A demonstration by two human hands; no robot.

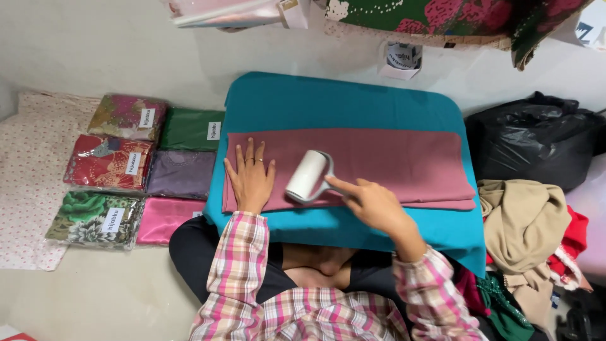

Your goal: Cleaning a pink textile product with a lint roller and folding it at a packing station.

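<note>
Gripped by its handle in the right hand [374, 203], a white lint roller [308, 176] is being pressed onto the folded mauve cloth [379, 161] — left hand [250, 178] is being laid flat, fingers spread, on it.

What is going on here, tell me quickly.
A person seated on the floor is working a white lint roller across a folded dusty-pink cloth laid on a teal padded board. The right hand grips the roller's handle; the left hand lies flat on the cloth's left end. Packaged folded fabrics sit in rows to the left, and a heap of loose clothes lies to the right.
</note>
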